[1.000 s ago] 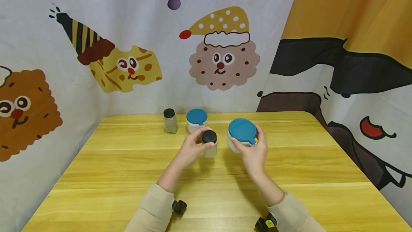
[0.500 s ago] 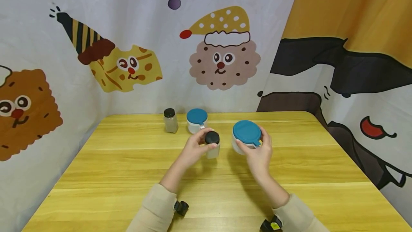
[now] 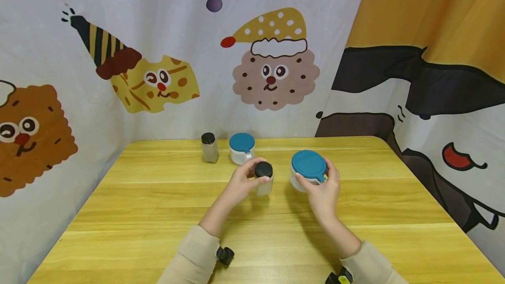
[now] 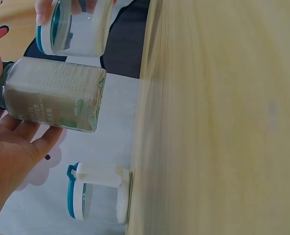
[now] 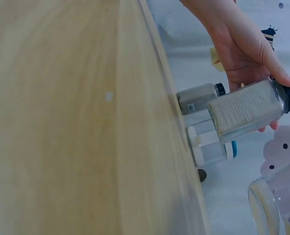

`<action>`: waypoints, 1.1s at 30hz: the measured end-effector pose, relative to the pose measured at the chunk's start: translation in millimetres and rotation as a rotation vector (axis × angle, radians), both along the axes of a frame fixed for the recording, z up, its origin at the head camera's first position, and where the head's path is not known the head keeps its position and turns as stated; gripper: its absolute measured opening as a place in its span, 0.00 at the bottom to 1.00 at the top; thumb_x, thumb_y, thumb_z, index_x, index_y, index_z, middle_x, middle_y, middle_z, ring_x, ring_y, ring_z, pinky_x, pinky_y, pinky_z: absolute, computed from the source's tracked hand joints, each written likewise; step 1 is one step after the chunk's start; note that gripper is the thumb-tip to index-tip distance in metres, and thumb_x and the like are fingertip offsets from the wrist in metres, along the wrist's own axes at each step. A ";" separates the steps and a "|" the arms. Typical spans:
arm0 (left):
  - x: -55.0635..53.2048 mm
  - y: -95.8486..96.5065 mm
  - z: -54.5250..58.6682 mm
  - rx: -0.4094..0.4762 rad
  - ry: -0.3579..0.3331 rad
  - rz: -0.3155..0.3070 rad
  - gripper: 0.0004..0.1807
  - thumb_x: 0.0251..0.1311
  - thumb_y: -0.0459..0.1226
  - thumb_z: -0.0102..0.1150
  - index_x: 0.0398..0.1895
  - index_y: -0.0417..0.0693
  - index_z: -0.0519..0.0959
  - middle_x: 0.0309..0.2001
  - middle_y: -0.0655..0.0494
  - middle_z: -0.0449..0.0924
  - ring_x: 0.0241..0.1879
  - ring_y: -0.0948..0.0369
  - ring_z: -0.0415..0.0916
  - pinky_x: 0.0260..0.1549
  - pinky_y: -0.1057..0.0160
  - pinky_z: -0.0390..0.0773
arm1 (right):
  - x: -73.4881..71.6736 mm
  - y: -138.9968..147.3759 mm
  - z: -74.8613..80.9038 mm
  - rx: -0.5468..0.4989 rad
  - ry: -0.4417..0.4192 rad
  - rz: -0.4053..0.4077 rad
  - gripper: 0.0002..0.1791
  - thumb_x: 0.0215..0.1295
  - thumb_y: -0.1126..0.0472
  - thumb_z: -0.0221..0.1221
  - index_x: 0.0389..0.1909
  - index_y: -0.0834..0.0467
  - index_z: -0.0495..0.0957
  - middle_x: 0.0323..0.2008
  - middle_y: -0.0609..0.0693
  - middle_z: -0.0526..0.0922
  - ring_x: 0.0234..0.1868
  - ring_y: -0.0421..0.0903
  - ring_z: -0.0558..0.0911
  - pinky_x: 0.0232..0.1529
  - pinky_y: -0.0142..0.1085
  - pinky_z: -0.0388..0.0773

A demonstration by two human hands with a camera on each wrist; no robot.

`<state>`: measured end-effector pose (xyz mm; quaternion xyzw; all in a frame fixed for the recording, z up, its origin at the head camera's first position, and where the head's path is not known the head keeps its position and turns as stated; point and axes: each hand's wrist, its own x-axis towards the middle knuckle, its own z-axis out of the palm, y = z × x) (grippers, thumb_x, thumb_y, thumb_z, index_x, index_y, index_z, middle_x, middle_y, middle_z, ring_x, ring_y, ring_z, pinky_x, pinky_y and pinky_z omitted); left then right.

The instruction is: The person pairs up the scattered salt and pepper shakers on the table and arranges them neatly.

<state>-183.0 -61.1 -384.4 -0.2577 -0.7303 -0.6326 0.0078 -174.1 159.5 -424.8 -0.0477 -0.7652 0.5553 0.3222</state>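
Observation:
My left hand grips a spice jar of pale brown powder by its black lid. The left wrist view shows printed lettering on this jar, and its base hangs off the tabletop. To its right, my right hand holds a seasoning canister with a round blue lid and clear walls, fingers and thumb around its sides. That canister is also raised; the right wrist view catches only part of it at the lower right corner. A small gap separates the two held containers.
Toward the table's back edge stand a second black-lidded spice jar and a second blue-lidded canister, side by side. The wooden table meets a cartoon-printed curtain behind it. Each wrist carries a small black camera.
Both hands have drifted right and slightly nearer, carrying the spice jar and the canister. The two containers at the back have stayed where they were.

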 end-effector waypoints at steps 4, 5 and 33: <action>-0.6 3.6 -0.1 0.006 -0.020 -0.009 0.22 0.59 0.27 0.62 0.56 0.32 0.72 0.51 0.39 0.77 0.48 0.51 0.75 0.49 0.52 0.73 | 1.0 3.3 -1.4 -0.008 -0.003 -0.009 0.48 0.42 0.62 0.77 0.64 0.68 0.63 0.55 0.62 0.69 0.54 0.54 0.69 0.50 0.49 0.67; -0.9 4.7 0.0 0.006 -0.029 -0.013 0.22 0.59 0.27 0.62 0.57 0.33 0.72 0.51 0.39 0.77 0.48 0.52 0.75 0.49 0.52 0.73 | 1.1 4.3 -1.8 -0.008 -0.004 -0.013 0.48 0.42 0.62 0.77 0.64 0.68 0.63 0.55 0.62 0.69 0.54 0.54 0.69 0.50 0.48 0.67; -9.4 24.6 -2.4 0.010 -0.038 -0.067 0.22 0.60 0.29 0.62 0.58 0.35 0.72 0.51 0.41 0.78 0.45 0.58 0.75 0.45 0.56 0.75 | 5.7 29.4 -3.6 0.007 -0.050 -0.117 0.46 0.47 0.60 0.75 0.65 0.67 0.62 0.57 0.62 0.67 0.54 0.54 0.68 0.46 0.38 0.65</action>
